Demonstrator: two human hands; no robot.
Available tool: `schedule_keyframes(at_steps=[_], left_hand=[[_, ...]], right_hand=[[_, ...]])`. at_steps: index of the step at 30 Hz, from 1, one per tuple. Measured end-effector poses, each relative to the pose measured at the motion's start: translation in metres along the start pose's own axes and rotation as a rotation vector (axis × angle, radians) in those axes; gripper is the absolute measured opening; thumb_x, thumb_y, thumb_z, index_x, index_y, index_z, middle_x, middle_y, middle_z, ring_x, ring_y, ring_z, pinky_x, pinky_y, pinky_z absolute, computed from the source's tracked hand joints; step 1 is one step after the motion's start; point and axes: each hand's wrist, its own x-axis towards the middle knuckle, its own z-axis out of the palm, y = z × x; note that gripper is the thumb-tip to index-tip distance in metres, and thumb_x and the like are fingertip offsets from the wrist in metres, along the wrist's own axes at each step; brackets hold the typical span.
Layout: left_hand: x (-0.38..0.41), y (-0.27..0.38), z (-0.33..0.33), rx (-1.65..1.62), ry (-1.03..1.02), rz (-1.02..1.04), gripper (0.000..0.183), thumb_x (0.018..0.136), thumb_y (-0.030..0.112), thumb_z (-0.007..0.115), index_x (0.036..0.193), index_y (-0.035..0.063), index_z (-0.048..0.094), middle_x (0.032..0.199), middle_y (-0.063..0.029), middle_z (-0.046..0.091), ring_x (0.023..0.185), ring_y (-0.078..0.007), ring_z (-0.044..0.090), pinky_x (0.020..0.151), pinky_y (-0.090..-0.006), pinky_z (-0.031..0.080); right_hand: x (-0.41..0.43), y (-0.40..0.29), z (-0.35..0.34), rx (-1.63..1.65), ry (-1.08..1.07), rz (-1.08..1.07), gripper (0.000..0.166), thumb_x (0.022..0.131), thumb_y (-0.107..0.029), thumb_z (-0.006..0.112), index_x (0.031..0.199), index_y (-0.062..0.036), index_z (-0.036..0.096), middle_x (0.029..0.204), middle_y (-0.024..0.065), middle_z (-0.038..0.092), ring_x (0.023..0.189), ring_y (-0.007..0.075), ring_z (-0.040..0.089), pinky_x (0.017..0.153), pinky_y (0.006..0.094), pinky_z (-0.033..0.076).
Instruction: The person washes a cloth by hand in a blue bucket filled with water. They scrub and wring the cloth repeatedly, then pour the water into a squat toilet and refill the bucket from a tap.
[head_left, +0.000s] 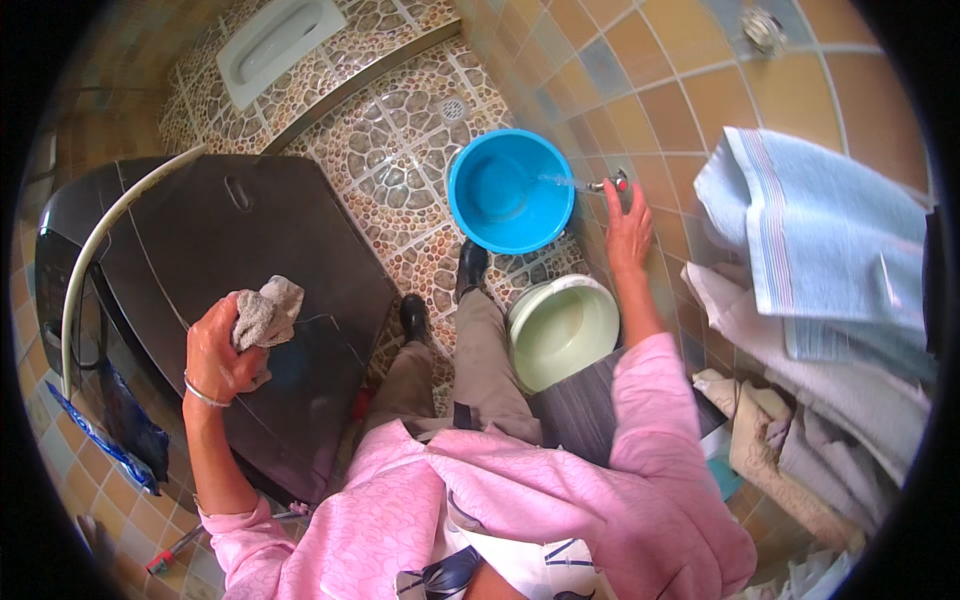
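A crumpled, light grey-brown cloth (268, 315) is bunched in my left hand (219, 349), over the dark lid of a top-loading washing machine (300, 240). The hand looks wet, and a bracelet circles its wrist. My right hand (631, 232) reaches to a small wall tap (616, 183) with a red mark. Its fingers are spread at the tap; whether they grip the handle is unclear. Water (559, 180) runs from the spout into a blue plastic basin (517, 240) on the floor, whose bottom is visible.
A pale green basin (604, 300) stands by my right leg, beside a dark board-like surface (577, 412). Towels (832, 232) hang on the right wall. A pale hose (97, 236) arches over the washing machine. Beyond a raised step lies a squat toilet (240, 90); a drain (452, 110) sits in the floor.
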Motion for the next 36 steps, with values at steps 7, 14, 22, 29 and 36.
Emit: schedule_keyframes(at_steps=[7, 14, 22, 29, 36], left_hand=[[0.008, -0.007, -0.007, -0.073, 0.019, -0.038, 0.044, 0.056, 0.007, 0.060, 0.099, 0.0044, 0.057, 0.088, -0.0153, 0.061, 0.083, -0.0375, 0.059, 0.074, -0.0355, 0.048], [0.012, -0.005, -0.009, -0.027, -0.013, -0.047, 0.046, 0.055, 0.007, 0.062, 0.101, 0.0049, 0.056, 0.089, -0.0149, 0.061, 0.083, -0.0371, 0.059, 0.074, -0.0359, 0.048], [0.009, 0.000, -0.005, 0.035, -0.020, -0.049, 0.049, 0.053, 0.009, 0.066, 0.100, 0.0051, 0.057, 0.089, -0.0159, 0.060, 0.081, -0.0370, 0.059, 0.071, -0.0357, 0.048], [0.008, -0.025, 0.006, 0.178, -0.073, -0.112, 0.053, 0.055, 0.032, 0.065, 0.098, 0.0007, 0.057, 0.088, -0.0170, 0.060, 0.078, -0.0376, 0.057, 0.073, -0.0386, 0.045], [-0.032, -0.053, 0.005, 0.210, 0.166, -0.199, 0.064, 0.060, 0.047, 0.064, 0.101, -0.0025, 0.058, 0.094, -0.0175, 0.061, 0.090, -0.0321, 0.057, 0.082, -0.0398, 0.042]], right_hand=[[0.053, 0.040, 0.021, -0.137, -0.199, -0.575, 0.050, 0.066, -0.019, 0.072, 0.113, -0.0188, 0.056, 0.121, 0.0132, 0.048, 0.110, 0.0318, 0.047, 0.077, 0.0409, 0.046], [0.081, 0.026, 0.028, -0.277, -0.444, -0.384, 0.049, 0.059, -0.037, 0.077, 0.088, -0.0035, 0.057, 0.096, 0.0113, 0.060, 0.093, 0.0278, 0.057, 0.071, 0.0369, 0.047], [0.048, -0.049, 0.019, 0.267, 0.075, -0.463, 0.029, 0.073, -0.030, 0.071, 0.087, -0.0063, 0.062, 0.081, 0.0091, 0.064, 0.077, 0.0267, 0.062, 0.064, 0.0389, 0.046], [-0.059, -0.058, 0.250, 1.013, -0.988, 1.242, 0.048, 0.084, -0.039, 0.062, 0.113, -0.0013, 0.053, 0.109, 0.0190, 0.059, 0.094, 0.0306, 0.061, 0.076, 0.0438, 0.051], [-0.117, -0.094, 0.382, 2.295, -0.452, 1.630, 0.053, 0.082, -0.016, 0.060, 0.128, -0.0041, 0.037, 0.126, 0.0191, 0.047, 0.116, 0.0364, 0.046, 0.096, 0.0519, 0.039]])
